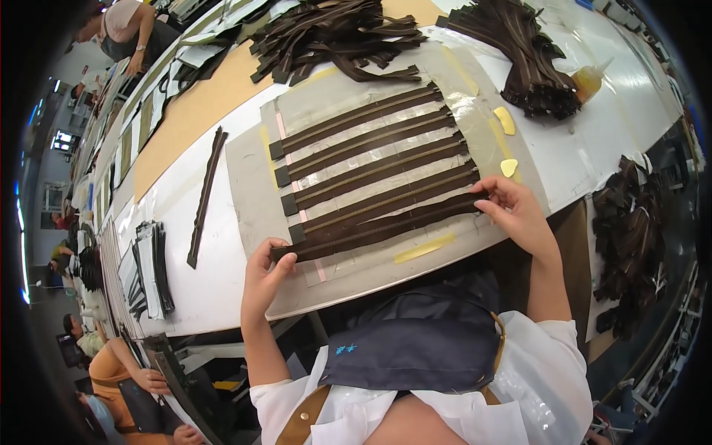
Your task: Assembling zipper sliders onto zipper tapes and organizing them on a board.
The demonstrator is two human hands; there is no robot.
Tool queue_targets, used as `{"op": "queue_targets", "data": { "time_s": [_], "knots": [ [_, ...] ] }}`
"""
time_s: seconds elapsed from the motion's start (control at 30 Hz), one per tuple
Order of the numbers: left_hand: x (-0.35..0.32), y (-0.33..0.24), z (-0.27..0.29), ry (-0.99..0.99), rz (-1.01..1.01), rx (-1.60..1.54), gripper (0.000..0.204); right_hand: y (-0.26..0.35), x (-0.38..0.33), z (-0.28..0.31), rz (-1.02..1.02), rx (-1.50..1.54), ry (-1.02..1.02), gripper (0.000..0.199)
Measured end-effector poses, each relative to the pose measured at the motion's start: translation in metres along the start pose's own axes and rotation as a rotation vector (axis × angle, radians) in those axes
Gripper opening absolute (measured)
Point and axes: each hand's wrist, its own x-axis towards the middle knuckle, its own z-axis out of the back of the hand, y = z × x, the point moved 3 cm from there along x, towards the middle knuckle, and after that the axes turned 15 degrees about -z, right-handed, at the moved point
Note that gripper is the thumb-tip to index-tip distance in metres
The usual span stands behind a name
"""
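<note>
A dark brown zipper (378, 232) stretches between my two hands at the near side of a grey board (248, 185). My left hand (265, 271) pinches its left end, thumb on top. At the other end, my right hand (515, 215) grips the zipper between thumb and fingers. Just beyond it, several like zippers (363, 150) lie side by side in slanted rows on the board, dark square tabs at their left ends. A pink strip (294, 167) runs under those left ends. The held zipper lies close to the nearest row and partly overlaps it.
A heap of zippers (334, 41) lies beyond the board, and a bundle (515, 55) at far right beside a yellowish bottle (589, 81). One loose zipper (206, 196) rests left of the board. Two yellow pieces (509, 167) sit at its right edge. Co-workers (122, 374) are at the left.
</note>
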Motion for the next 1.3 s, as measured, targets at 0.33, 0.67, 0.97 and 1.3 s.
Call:
{"op": "queue_targets", "data": {
  "time_s": [0.33,0.67,0.97,1.3],
  "knots": [
    [-0.01,-0.011,-0.012,0.099,-0.468,0.598,0.049,0.005,-0.009,0.004,0.35,-0.261,-0.054,0.022],
    [-0.024,-0.007,-0.02,0.005,-0.466,0.73,0.038,-0.013,0.001,-0.004,0.107,-0.03,-0.171,0.027],
    [-0.021,-0.003,-0.012,0.011,-0.457,0.724,0.04,-0.011,-0.002,-0.004,0.038,0.041,-0.017,0.021],
    [-0.02,-0.002,-0.014,0.014,-0.478,0.725,0.039,-0.011,-0.002,0.002,0.017,0.083,0.035,0.014]
  ]
}}
